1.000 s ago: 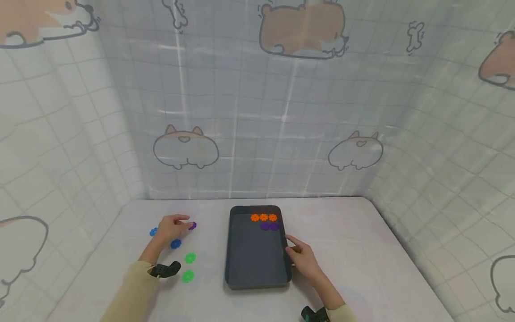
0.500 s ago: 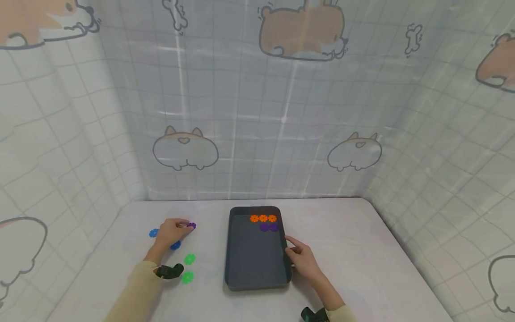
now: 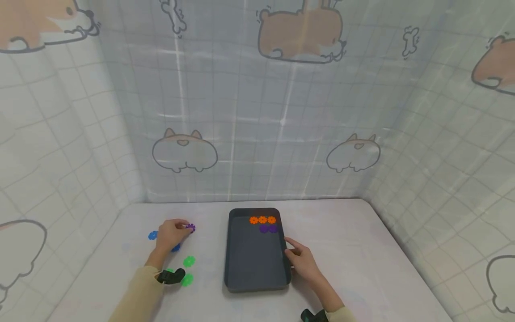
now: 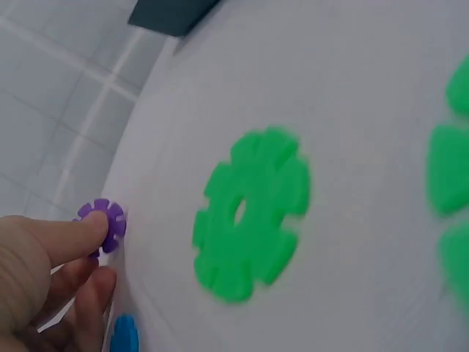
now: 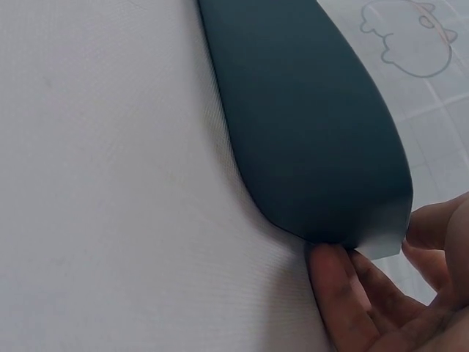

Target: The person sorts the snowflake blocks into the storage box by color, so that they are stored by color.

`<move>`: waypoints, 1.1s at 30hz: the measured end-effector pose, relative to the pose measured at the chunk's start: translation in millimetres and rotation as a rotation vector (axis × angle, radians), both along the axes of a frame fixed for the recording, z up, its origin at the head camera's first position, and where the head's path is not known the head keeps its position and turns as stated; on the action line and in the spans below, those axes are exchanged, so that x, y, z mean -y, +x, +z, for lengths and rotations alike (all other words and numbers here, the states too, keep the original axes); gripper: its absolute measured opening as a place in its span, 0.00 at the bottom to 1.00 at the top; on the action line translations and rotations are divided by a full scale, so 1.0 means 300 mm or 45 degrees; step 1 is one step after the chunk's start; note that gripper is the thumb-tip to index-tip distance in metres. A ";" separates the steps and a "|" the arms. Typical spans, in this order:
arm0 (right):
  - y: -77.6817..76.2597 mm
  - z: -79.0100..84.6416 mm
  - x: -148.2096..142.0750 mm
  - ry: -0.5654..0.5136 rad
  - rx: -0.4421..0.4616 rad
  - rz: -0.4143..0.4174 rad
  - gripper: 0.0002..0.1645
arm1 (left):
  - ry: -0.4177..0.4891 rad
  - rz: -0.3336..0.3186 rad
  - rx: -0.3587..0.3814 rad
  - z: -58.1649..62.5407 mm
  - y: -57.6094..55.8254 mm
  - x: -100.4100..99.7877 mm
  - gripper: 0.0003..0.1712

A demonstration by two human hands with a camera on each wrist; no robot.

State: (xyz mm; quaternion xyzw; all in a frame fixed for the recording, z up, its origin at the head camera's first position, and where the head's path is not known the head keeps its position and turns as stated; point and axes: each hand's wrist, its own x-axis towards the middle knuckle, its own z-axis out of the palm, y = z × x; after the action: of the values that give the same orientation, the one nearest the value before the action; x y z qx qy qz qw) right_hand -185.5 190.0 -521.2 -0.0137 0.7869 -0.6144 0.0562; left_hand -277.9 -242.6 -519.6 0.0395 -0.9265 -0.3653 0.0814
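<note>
My left hand (image 3: pixel 170 235) pinches a purple flower-shaped disc (image 4: pixel 113 226) between thumb and fingers, near the table surface left of the tray. At the right long side of the dark grey tray (image 3: pixel 255 264), my right hand (image 3: pixel 304 263) holds the rim; in the right wrist view its fingers (image 5: pixel 341 293) touch the tray's lower edge. Three orange flower discs (image 3: pixel 263 220) form a row at the tray's far right. Two purple discs (image 3: pixel 268 229) lie just in front of them.
Around the left arm lie blue discs (image 3: pixel 153 235) and green discs (image 3: pixel 189 261), some partly hidden by the hand and the wrist camera (image 3: pixel 171 276). A patterned curtain (image 3: pixel 257 134) stands behind the white table (image 3: pixel 334 232) and along both sides.
My left hand has shifted slightly, its fingers closing on the purple disc. The right hand stays at the tray's side, and the discs in the tray keep their places.
</note>
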 end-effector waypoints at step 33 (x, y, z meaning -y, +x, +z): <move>0.003 -0.004 -0.010 -0.022 0.027 0.023 0.29 | 0.650 -0.054 0.026 0.071 0.069 -0.264 0.15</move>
State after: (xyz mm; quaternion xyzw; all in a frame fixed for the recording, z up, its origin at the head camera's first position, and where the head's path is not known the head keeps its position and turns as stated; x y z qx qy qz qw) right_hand -184.6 192.9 -522.3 -0.0149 0.7809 -0.6206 0.0698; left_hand -257.2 -163.3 -498.3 0.0430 -0.8056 -0.5886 0.0516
